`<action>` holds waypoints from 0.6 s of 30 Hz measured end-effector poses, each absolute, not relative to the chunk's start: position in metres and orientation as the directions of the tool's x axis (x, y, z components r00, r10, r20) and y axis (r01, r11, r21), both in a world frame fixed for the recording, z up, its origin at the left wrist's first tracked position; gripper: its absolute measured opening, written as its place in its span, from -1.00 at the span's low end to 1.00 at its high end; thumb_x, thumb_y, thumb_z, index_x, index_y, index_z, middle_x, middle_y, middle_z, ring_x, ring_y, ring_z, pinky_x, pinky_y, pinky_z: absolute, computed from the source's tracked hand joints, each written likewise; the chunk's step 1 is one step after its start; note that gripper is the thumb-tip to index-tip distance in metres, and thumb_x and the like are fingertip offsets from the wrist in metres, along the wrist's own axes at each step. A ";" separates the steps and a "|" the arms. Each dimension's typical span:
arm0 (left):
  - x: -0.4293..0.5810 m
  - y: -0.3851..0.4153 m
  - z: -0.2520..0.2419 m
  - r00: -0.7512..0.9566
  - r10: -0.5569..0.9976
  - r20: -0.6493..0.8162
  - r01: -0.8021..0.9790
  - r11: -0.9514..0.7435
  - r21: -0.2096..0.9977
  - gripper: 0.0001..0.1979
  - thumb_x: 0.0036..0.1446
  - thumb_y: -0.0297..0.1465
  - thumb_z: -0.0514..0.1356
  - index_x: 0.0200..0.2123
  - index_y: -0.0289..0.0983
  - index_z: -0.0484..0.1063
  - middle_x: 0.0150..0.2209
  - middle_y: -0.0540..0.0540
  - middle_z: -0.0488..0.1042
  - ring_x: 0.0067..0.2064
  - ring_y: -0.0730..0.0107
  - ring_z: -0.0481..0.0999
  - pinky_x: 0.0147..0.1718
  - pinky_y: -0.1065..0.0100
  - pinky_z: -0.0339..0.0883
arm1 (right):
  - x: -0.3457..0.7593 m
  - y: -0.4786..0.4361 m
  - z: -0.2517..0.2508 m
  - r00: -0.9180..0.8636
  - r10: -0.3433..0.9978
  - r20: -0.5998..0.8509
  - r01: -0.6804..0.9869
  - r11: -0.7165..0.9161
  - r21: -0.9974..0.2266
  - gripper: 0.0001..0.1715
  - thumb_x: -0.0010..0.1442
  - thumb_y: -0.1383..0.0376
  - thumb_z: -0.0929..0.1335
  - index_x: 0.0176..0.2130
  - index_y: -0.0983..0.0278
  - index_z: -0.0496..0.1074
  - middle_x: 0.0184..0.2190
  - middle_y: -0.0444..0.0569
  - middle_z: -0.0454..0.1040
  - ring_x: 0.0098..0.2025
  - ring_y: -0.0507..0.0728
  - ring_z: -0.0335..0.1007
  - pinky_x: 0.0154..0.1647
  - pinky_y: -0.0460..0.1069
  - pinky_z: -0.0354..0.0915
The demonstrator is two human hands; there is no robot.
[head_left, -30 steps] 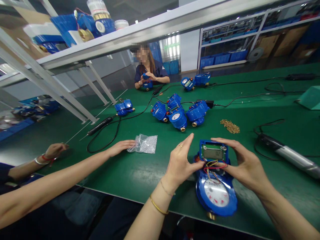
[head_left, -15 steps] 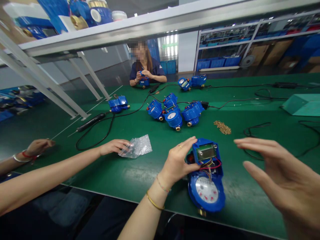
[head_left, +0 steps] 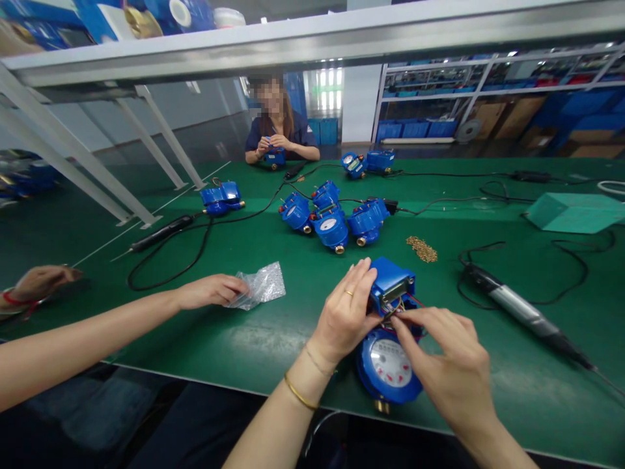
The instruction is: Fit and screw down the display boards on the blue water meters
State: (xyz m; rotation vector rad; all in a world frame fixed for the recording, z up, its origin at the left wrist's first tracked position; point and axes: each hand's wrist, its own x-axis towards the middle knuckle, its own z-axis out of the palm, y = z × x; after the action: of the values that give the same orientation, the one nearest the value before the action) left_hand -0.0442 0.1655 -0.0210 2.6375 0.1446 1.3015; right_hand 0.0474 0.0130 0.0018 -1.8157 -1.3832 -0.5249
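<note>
A blue water meter (head_left: pixel 390 368) with a round white dial lies in front of me near the table's front edge. Its upper housing, with a small display (head_left: pixel 396 293), is tilted up, and thin coloured wires show beneath it. My left hand (head_left: pixel 344 312), with a ring and bracelets, grips the left side of that housing. At the wires, the thumb and fingers of my right hand (head_left: pixel 446 352) are pinched together just below the display. What exactly lies between those fingertips is too small to make out.
Several blue meters (head_left: pixel 332 228) stand mid-table beside a pile of brass screws (head_left: pixel 422 249). An electric screwdriver (head_left: pixel 527 312) lies at right, another (head_left: pixel 163 233) at left. A co-worker's hand (head_left: pixel 215 290) holds a clear bubble bag (head_left: pixel 263 284). Another person (head_left: pixel 280 130) sits opposite.
My right hand has come in from the right and reached the meter's wires. The housing with the display has tipped up under my left hand. The screwdriver at right has come into view.
</note>
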 end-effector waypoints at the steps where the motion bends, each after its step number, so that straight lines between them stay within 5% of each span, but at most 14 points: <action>1: -0.044 0.164 -0.022 0.604 0.167 0.779 0.000 -0.978 0.210 -0.43 0.30 -0.34 0.18 0.29 -0.41 0.10 0.23 -0.47 0.39 0.33 0.06 0.33 0.24 0.02 0.39 | 0.045 0.015 0.001 0.362 0.611 0.705 0.925 -0.144 -0.351 -0.94 0.33 0.29 0.37 -0.24 0.22 0.44 -0.35 -0.09 0.51 -0.30 0.13 0.44 -0.16 0.07 0.18; 10: -0.041 0.157 -0.032 0.571 0.180 0.801 0.054 -0.982 0.182 -0.43 0.34 -0.36 0.12 0.32 -0.43 0.06 0.25 -0.49 0.36 0.36 0.02 0.26 0.26 -0.05 0.35 | 0.038 0.029 -0.009 0.541 0.573 0.616 0.840 -0.405 -0.361 -0.79 0.31 0.20 0.30 -0.31 0.23 0.44 -0.36 -0.02 0.47 -0.25 0.24 0.42 -0.08 0.17 0.10; 18: -0.041 0.158 -0.035 0.572 0.175 0.801 0.044 -0.982 0.184 -0.37 0.31 -0.34 0.18 0.33 -0.45 0.06 0.25 -0.50 0.36 0.37 0.00 0.25 0.26 -0.04 0.35 | 0.047 0.031 -0.009 0.673 0.554 0.490 0.713 -0.312 -0.627 -0.70 0.26 0.17 0.30 -0.45 0.22 0.42 -0.48 -0.08 0.42 -0.41 0.15 0.34 -0.27 0.06 0.17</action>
State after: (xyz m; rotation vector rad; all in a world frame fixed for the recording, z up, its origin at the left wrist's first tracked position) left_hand -0.0415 0.1579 -0.0346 2.6562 0.1864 1.3770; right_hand 0.0468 0.0307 -0.0087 -2.0034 -0.9804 -0.2283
